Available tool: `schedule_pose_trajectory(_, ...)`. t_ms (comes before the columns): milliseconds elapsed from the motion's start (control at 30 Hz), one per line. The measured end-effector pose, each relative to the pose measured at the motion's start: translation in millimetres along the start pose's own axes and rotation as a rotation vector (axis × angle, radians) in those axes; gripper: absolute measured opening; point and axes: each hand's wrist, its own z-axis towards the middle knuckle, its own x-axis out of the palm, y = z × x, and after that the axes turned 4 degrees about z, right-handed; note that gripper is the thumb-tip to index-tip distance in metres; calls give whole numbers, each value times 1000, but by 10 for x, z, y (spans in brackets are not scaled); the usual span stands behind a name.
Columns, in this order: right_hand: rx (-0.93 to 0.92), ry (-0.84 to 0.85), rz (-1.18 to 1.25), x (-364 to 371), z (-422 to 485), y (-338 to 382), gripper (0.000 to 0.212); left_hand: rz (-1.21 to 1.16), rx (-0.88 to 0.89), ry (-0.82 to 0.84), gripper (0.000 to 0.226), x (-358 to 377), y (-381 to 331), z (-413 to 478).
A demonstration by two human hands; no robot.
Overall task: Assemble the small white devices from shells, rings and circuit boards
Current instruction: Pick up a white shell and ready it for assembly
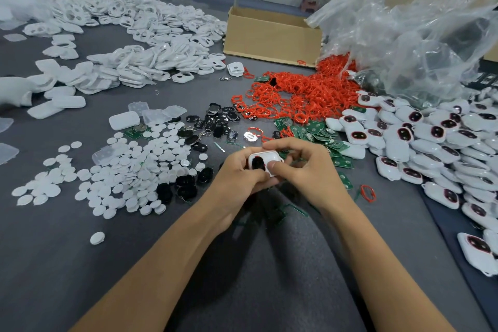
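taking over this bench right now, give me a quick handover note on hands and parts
Hands: left hand and right hand both grip one white device, right thumb pressing its face.
Parts: empty shells far left, red rings centre back, circuit boards just beyond the hands.
Done: a large pile of finished devices on the right.
Left: finish the device in hand; many loose shells, rings and boards remain.

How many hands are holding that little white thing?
2. The left hand grips the white device at its left end; the right hand pinches its right end, thumb on top. Neither is hidden.
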Motion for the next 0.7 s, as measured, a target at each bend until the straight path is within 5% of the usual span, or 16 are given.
schedule_pose_trajectory(700,125,104,245,15,-18,13,28,-194,-22,13,23,-22,-74,-35)
